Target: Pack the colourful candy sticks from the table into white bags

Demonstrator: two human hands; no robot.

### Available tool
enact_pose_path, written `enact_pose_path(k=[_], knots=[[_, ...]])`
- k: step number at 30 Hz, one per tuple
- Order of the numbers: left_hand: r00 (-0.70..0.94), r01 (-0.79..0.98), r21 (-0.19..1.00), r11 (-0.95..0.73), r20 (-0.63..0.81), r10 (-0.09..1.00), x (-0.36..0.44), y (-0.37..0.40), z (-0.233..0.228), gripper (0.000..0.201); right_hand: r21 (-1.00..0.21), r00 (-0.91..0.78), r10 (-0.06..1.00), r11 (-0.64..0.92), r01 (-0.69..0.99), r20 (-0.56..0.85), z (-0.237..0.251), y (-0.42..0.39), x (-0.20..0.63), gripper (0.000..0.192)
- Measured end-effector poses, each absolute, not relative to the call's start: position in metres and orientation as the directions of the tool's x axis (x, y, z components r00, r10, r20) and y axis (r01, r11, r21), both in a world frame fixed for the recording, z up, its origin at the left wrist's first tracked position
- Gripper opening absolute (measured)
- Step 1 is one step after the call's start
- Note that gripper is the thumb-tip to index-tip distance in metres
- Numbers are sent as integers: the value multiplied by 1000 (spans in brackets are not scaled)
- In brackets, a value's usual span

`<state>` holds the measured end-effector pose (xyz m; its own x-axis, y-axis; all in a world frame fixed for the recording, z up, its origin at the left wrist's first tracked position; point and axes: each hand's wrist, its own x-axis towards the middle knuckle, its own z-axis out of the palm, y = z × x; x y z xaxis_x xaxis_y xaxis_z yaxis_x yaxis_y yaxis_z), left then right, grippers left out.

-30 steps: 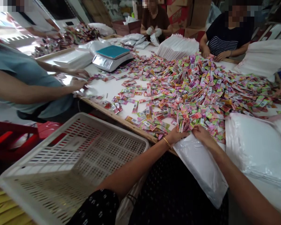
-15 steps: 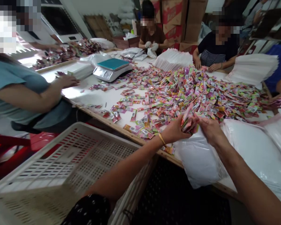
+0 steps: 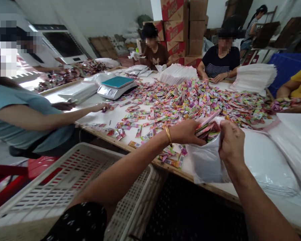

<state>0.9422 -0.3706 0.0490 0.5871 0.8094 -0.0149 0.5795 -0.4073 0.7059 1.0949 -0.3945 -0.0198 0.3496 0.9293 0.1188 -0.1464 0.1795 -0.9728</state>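
Note:
My left hand [image 3: 187, 133] is closed round a bunch of small pink and green snack packets [image 3: 208, 130] at the mouth of a clear plastic bag [image 3: 207, 162]. My right hand [image 3: 232, 142] grips the bag's rim on the right side, fingers curled over it. The bag hangs at the table's front edge, its lower part puffed out and see-through. Behind my hands a wide heap of the same packets [image 3: 190, 97] covers the white table. My left fingertips are hidden by the packets and the bag.
A white slotted crate [image 3: 77, 177] stands below the table at left. Stacks of flat plastic bags [image 3: 268, 160] lie to the right. A scale [image 3: 116, 87] sits at the far left of the heap. Co-workers sit around the table, one in blue [image 3: 35, 113] reaching over it.
My left hand has brought the packets into the bag's mouth, and my right hand now clutches its rim higher up. The co-worker in blue has stretched an arm towards loose packets.

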Motion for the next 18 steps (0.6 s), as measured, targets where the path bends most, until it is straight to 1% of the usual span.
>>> enact_pose_path(k=[3, 6, 7, 8, 10, 11, 12, 14, 16, 18], knots=[[561, 542, 695, -473, 120, 819, 946, -371, 75, 39, -941, 414, 905, 223, -255, 102, -5, -394, 1096, 23], [592, 554, 656, -512, 121, 797, 946, -368, 82, 51, -915, 412, 907, 242, -323, 94, -3, -392, 1095, 22], [608, 569, 631, -526, 108, 787, 946, -366, 80, 50, -901, 404, 911, 243, -359, 85, -6, -391, 1095, 21], [617, 592, 595, -544, 98, 780, 945, -364, 76, 45, -883, 400, 914, 242, -402, 68, -9, -391, 1094, 20], [628, 652, 485, -582, 84, 774, 945, -359, 64, 28, -844, 397, 918, 219, -490, 7, -16, -389, 1093, 17], [640, 674, 427, -603, 70, 765, 946, -357, 58, 23, -827, 400, 916, 204, -524, -28, -19, -389, 1093, 16], [657, 683, 379, -625, 56, 752, 946, -355, 54, 22, -814, 405, 912, 191, -549, -59, -21, -389, 1094, 16], [706, 657, 327, -679, 49, 707, 948, -354, 50, 20, -798, 414, 905, 177, -577, -99, -21, -390, 1099, 17], [745, 615, 302, -728, 78, 662, 951, -355, 53, 20, -790, 420, 902, 184, -585, -100, -16, -392, 1105, 18], [752, 615, 245, -750, 104, 651, 954, -357, 58, 25, -783, 413, 907, 198, -590, -81, -11, -393, 1111, 19]])
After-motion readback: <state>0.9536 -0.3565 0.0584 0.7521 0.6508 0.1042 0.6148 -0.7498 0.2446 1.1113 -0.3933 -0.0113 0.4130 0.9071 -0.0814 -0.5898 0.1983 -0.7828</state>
